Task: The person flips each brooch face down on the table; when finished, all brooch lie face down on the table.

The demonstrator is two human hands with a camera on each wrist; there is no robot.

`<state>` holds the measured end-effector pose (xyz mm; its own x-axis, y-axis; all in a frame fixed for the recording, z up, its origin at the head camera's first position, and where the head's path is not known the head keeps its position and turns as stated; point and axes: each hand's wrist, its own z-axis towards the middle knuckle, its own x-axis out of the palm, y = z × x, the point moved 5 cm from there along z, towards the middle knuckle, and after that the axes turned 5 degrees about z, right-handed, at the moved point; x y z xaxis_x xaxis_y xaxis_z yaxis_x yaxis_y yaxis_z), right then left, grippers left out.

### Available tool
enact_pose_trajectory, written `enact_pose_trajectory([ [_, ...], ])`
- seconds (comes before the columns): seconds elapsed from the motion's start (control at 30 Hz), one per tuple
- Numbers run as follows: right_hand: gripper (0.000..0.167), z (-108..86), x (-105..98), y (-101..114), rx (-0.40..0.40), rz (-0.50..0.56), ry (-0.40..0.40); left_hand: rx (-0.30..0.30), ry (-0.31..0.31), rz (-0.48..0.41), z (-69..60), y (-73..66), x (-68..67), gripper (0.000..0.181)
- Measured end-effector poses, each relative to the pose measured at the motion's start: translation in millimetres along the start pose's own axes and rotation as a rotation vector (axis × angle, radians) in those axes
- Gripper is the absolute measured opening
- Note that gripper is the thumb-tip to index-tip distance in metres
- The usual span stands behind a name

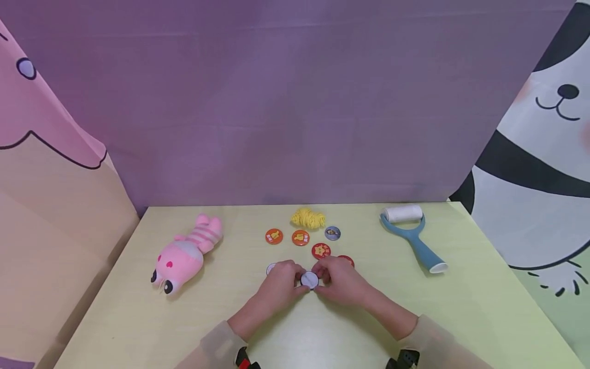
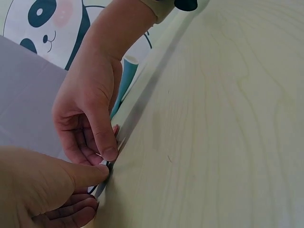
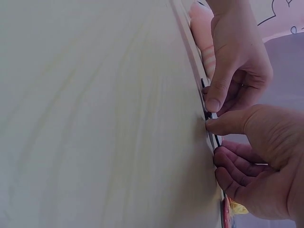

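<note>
Low over the table, a round badge [image 1: 309, 280] with a plain white face and dark rim is held between two hands. My left hand [image 1: 280, 283] pinches its left edge with thumb and fingers, while my right hand [image 1: 343, 282] pinches the right edge. Both wrist views catch the badge nearly edge-on, mostly covered by fingers. Another pale badge [image 1: 270, 268] lies partly behind the left hand. Just beyond the right hand is a red badge [image 1: 321, 250], and a second red badge [image 1: 346, 260] is partly hidden by that hand.
Farther back lie two orange badges [image 1: 274, 236], a blue-purple badge [image 1: 333, 233] and a yellow yarn bundle [image 1: 308, 218]. A pink plush toy [image 1: 186, 253] lies on the left. On the right is a blue-handled lint roller [image 1: 417, 241]. A purple cloth [image 1: 295, 102] hangs behind the table.
</note>
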<state>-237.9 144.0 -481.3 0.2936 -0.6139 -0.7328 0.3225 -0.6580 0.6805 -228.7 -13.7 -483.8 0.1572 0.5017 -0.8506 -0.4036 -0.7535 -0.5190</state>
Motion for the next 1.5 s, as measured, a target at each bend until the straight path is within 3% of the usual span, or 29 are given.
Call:
enact_pose_trajectory([
  [0.3,0.025,3.2,2,6,0.044,0.016,0.001,-0.03,-0.006,-0.005,1.4,5.1,-0.9,0.023],
  [0.5,0.023,3.5,3,7,0.039,0.014,0.003,-0.066,0.02,-0.041,3.8,8.4,-0.8,0.023],
  [0.63,0.024,2.9,3,8,0.032,0.001,0.01,-0.058,0.018,-0.029,4.8,11.6,-0.1,0.024],
  [0.87,0.024,3.7,-24,2,0.052,-0.015,-0.033,-0.037,-0.016,-0.051,4.4,9.8,-5.4,0.031],
  [1.03,0.021,1.6,-55,-9,0.029,-0.062,-0.112,0.003,-0.058,-0.067,12.5,-2.8,-9.8,0.028],
  [1.23,0.019,-5.3,-80,-26,0.064,-0.093,-0.151,0.058,-0.068,-0.06,28.7,-24.9,-1.0,0.028],
  [1.5,0.02,-14.9,-83,-41,0.045,-0.121,-0.136,0.058,-0.054,-0.031,48.9,-39.0,22.3,0.03],
])
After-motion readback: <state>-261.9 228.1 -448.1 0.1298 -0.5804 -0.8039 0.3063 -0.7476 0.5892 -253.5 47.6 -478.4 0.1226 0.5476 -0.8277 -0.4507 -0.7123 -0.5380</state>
